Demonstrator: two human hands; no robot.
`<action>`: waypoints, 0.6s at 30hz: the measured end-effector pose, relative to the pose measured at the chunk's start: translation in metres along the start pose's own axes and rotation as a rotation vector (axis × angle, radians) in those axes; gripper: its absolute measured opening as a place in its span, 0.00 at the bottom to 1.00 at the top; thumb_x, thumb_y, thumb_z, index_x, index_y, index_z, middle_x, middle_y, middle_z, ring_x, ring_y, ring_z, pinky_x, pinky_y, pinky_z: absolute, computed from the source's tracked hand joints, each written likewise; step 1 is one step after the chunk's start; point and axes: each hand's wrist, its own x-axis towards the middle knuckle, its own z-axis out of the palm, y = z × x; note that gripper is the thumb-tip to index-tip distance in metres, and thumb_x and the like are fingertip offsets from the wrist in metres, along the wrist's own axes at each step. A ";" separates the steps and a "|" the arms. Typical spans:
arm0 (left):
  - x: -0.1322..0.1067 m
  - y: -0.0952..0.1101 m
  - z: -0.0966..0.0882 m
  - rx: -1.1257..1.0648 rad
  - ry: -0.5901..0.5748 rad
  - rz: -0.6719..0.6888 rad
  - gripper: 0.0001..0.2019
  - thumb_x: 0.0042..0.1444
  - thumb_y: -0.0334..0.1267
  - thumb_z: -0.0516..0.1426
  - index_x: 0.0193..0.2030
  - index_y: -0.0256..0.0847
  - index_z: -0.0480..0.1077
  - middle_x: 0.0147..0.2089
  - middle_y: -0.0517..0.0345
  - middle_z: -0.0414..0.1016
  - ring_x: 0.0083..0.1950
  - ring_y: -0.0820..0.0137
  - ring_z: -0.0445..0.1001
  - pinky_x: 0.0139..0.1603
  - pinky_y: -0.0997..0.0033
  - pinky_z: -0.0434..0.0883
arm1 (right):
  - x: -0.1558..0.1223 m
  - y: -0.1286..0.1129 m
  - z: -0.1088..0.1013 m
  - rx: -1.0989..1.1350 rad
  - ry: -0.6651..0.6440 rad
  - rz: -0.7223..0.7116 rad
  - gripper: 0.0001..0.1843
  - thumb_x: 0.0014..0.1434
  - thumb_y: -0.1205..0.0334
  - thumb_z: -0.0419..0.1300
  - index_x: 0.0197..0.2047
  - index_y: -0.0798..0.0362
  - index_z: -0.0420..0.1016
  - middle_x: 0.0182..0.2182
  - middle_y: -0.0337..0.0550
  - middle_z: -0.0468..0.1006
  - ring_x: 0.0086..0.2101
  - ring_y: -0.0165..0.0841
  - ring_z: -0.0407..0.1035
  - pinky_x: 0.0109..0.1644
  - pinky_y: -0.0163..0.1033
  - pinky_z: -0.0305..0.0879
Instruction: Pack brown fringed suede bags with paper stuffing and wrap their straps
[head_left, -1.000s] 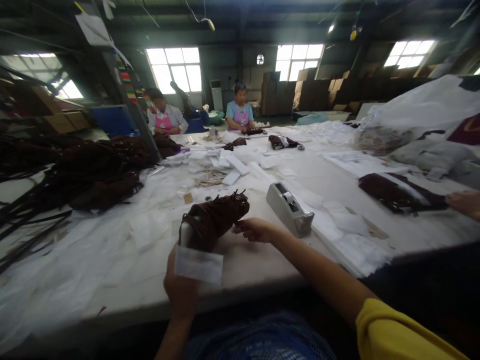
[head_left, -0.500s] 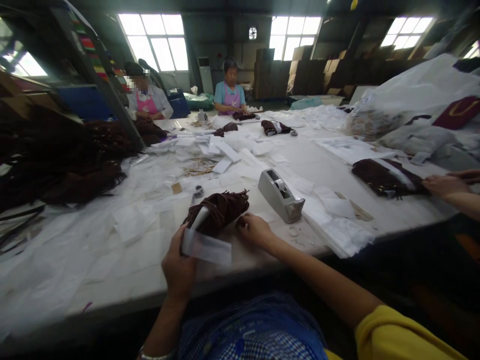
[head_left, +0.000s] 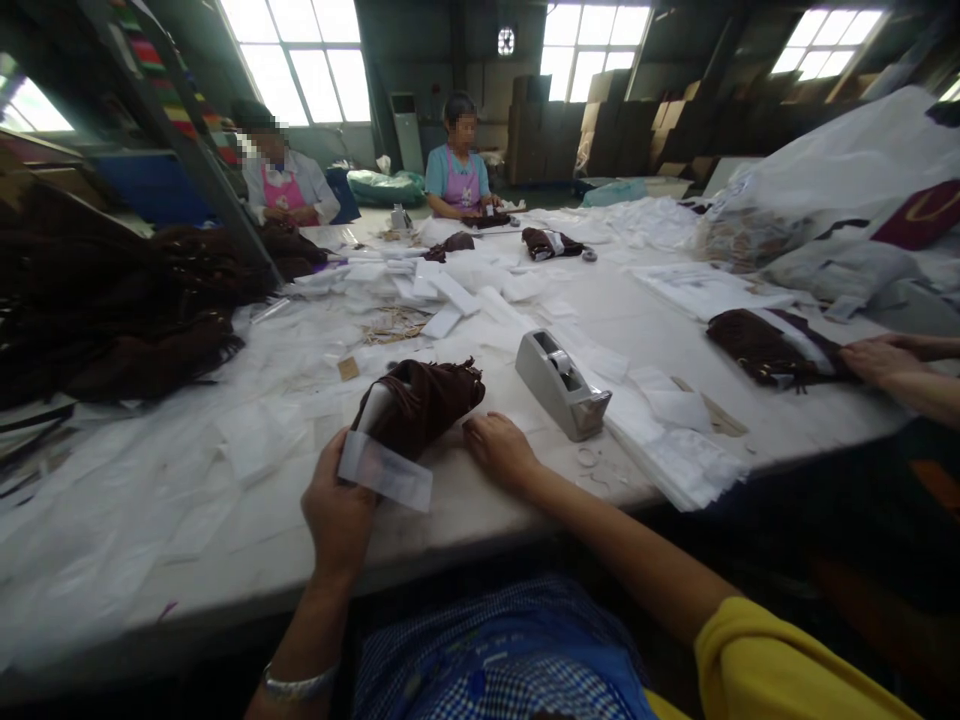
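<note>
Left hand [head_left: 339, 508] has a grip on the brown bundle [head_left: 429, 402], right hand [head_left: 501, 452]'s just beside it, can't tell if that one's holding anything tbh.

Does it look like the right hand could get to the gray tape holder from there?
Probably yes. The right hand is by the right end of the brown bundle, the gray tape holder stands just ahead and to its right, and only bare table shows between them.

White table [head_left: 607, 300], gray tape dispenser [head_left: 551, 385], scattered pale sheets [head_left: 259, 435], banded brown bundle [head_left: 754, 345] at right
</note>
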 end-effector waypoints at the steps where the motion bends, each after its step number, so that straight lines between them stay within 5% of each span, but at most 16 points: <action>1: 0.003 0.000 0.000 -0.006 -0.001 -0.003 0.23 0.57 0.49 0.59 0.56 0.42 0.72 0.46 0.54 0.80 0.43 0.63 0.78 0.44 0.67 0.73 | 0.000 -0.003 -0.001 0.106 -0.016 0.072 0.09 0.67 0.64 0.52 0.43 0.54 0.73 0.35 0.46 0.81 0.37 0.36 0.74 0.49 0.43 0.65; 5: 0.004 -0.002 0.001 -0.016 -0.011 0.014 0.23 0.56 0.49 0.60 0.57 0.42 0.71 0.48 0.54 0.79 0.44 0.62 0.78 0.45 0.67 0.74 | -0.015 -0.018 -0.004 0.789 -0.194 0.421 0.12 0.64 0.57 0.56 0.49 0.52 0.70 0.27 0.38 0.79 0.25 0.31 0.73 0.33 0.35 0.66; 9: -0.010 -0.006 0.003 -0.032 -0.117 0.179 0.24 0.57 0.46 0.61 0.59 0.45 0.68 0.54 0.54 0.77 0.52 0.60 0.77 0.54 0.63 0.73 | -0.047 -0.029 -0.005 1.291 -0.393 0.636 0.20 0.55 0.47 0.65 0.40 0.56 0.73 0.27 0.40 0.79 0.26 0.30 0.72 0.30 0.33 0.65; 14: -0.039 -0.017 0.006 -0.037 -0.302 0.638 0.24 0.58 0.37 0.60 0.62 0.41 0.65 0.65 0.44 0.68 0.68 0.55 0.64 0.66 0.52 0.65 | -0.084 -0.039 -0.008 1.256 -0.460 0.707 0.25 0.51 0.42 0.67 0.37 0.59 0.77 0.28 0.42 0.79 0.25 0.31 0.70 0.31 0.36 0.66; 18: -0.060 -0.025 0.006 0.076 -0.368 0.835 0.21 0.63 0.26 0.51 0.62 0.41 0.66 0.66 0.44 0.66 0.72 0.57 0.57 0.68 0.51 0.62 | -0.105 -0.050 -0.005 1.167 -0.372 0.625 0.20 0.53 0.51 0.66 0.45 0.55 0.78 0.34 0.43 0.81 0.30 0.35 0.74 0.38 0.40 0.71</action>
